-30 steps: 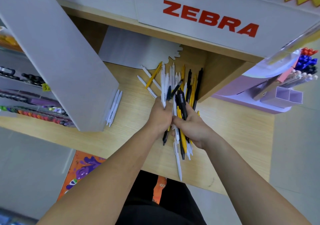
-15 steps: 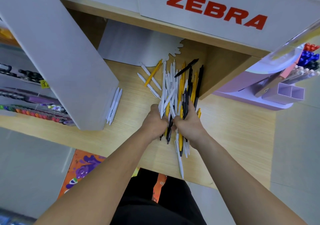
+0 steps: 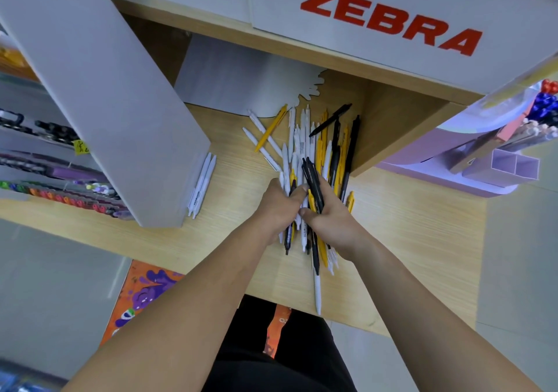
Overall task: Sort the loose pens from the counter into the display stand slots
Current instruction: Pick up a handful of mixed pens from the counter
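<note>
A heap of white, yellow and black pens (image 3: 317, 150) lies on the wooden counter (image 3: 407, 240), fanning out toward the shelf wall. My left hand (image 3: 279, 207) and my right hand (image 3: 329, 215) sit side by side over the near half of the heap, both closed around bundles of pens. Two black pens (image 3: 312, 180) stick up between my right thumb and fingers. One white pen (image 3: 317, 295) points toward the counter's front edge. A lilac display stand (image 3: 510, 168) with open square slots stands at the right.
A tall white box (image 3: 105, 89) leans at the left, with two white pens (image 3: 202, 184) beside its base. Racks of coloured markers (image 3: 57, 198) fill the far left. A white ZEBRA sign panel (image 3: 389, 20) overhangs the wooden shelf.
Both hands slid forward into the heap and spread pens outward, then closed again; my right hand now holds black pens raised above the pile. A black pen landed crosswise at the far end.
</note>
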Motion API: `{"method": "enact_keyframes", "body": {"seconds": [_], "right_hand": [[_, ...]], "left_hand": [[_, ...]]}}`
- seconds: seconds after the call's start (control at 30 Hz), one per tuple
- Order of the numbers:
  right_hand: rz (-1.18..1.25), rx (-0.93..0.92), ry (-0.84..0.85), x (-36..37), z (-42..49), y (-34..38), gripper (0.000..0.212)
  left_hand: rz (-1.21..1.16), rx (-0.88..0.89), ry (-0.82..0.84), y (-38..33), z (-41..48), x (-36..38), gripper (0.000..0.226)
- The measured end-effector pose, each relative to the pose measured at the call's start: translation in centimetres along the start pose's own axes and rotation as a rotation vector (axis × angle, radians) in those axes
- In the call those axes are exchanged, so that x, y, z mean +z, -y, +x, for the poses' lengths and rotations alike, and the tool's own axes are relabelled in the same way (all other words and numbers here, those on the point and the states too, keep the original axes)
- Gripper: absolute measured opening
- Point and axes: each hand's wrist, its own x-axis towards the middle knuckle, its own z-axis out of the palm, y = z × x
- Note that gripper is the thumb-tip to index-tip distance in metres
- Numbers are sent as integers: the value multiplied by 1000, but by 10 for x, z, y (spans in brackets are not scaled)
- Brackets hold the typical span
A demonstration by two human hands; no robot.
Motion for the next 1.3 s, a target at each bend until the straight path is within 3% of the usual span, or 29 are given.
{"method": "enact_keyframes", "body": {"seconds": [0.2,0.37,0.57,0.77,0.93,1.1,1.3], "right_hand": [[-68,-140,-67,3,-10,7,87],[-192,-196,-163,7,-32,16,83],[-221,-163,-207,-4,-50,23,79],[-377,-205,-98,-14,-65,22,79],[-469,-283,-41,-10,-90,14,78],[-527,-347,67,-3,-117,1,77],[-498,-391,196,54,-133,19,75]], "left_hand": [[-134,157,-27,-6,-18,-3,24],[-75,255,-63,-6,-35,-5,18],[-130,232,-102,-6,-47,-3,10],[-137,214,-70,-8,-72,6,21],[-300,156,-68,3,-112,11,21],[-249,210,-256,34,-152,-9,19],[-372,167,-457,74,-192,-46,40]]}}
